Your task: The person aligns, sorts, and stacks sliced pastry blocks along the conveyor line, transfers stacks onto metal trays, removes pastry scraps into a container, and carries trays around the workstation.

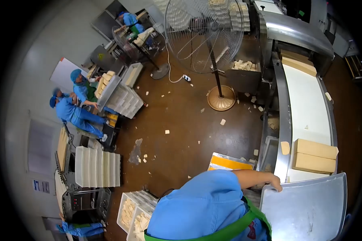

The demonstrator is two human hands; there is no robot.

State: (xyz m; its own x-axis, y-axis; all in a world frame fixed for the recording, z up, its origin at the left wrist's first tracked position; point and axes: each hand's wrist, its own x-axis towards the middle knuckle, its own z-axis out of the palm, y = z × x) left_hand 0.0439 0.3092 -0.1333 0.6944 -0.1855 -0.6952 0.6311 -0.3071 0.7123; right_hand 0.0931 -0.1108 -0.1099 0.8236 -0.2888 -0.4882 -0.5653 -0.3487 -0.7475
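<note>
My left hand (pixel 274 182) is closed over the upper left corner of a shallow grey metal tray (pixel 305 207) at the lower right. The tray's inside looks bare. Just beyond its far edge, a tan block of stacked slabs (pixel 315 156) lies on a white conveyor belt (pixel 307 108). A small pale piece (pixel 284 148) rests on the metal edge of the conveyor. My right hand is out of sight. My blue sleeve and green apron fill the bottom middle.
A large fan (pixel 205 32) stands ahead on a round base. Scraps lie on the brown floor (pixel 181 120). White crates (pixel 128 211) with pale pieces stand at the lower left, near a stack of trays (pixel 97 166). Several co-workers in blue are at the left and back.
</note>
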